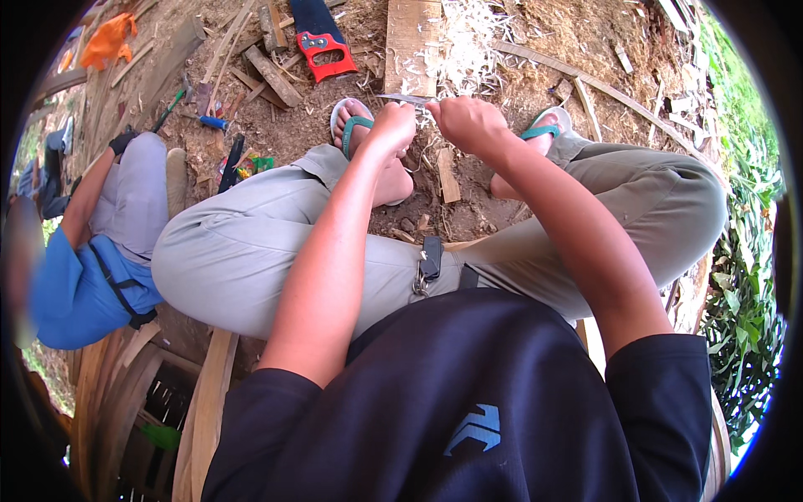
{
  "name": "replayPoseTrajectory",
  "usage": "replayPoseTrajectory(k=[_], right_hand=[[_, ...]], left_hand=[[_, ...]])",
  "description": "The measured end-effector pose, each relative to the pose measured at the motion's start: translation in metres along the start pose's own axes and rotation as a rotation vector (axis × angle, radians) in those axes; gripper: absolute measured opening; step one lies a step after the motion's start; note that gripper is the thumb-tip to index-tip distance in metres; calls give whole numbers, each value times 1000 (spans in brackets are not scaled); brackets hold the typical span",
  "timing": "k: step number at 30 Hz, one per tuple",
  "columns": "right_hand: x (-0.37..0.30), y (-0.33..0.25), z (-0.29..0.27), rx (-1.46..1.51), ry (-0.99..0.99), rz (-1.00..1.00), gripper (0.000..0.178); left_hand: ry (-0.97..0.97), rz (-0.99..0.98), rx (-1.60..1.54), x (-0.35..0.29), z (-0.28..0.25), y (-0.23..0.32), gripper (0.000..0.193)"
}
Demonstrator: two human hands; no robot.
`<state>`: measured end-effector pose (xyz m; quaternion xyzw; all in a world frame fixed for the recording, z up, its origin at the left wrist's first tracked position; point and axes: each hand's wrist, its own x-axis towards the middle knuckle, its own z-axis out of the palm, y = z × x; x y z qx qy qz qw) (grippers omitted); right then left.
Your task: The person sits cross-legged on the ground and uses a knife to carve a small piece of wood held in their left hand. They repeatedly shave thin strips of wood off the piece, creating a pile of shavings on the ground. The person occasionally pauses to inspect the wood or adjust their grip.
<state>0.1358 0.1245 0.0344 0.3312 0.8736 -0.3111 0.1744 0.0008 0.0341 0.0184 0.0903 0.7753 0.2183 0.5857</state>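
Note:
Between my feet, my two hands are close together above the dirt. My right hand (467,124) is closed in a fist around the handle end of a knife. The knife's narrow grey blade (403,98) points left, passing just beyond my left hand and in front of the near end of a plank (411,50). My left hand (393,130) is closed too, knuckles up; whatever its fingers hold is hidden. Pale curled wood shavings (473,50) lie heaped along the plank's right side.
A red-handled saw (326,54) lies at the far left of the plank, near wood offcuts (272,77). A blue-handled tool (213,122) and an orange cloth (109,40) lie farther left. A person in a blue shirt (96,284) sits at my left. Green plants (749,309) edge the right.

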Motion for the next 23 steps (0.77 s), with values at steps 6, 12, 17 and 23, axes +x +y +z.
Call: replayPoseTrajectory(k=[6,12,17,23], right_hand=[[19,3,16,-28,-14,102,56],[40,37,35,105,124,45,59],[15,15,12,130,-66,30,63],[8,9,0,56,-71,56,61]], left_hand=[[-34,-47,-76,-10,0,8,9],[-146,-65,-185,-9,-4,8,7],[-92,-49,-90,-4,-6,2,9],[-41,-77,49,-13,-3,15,13]])
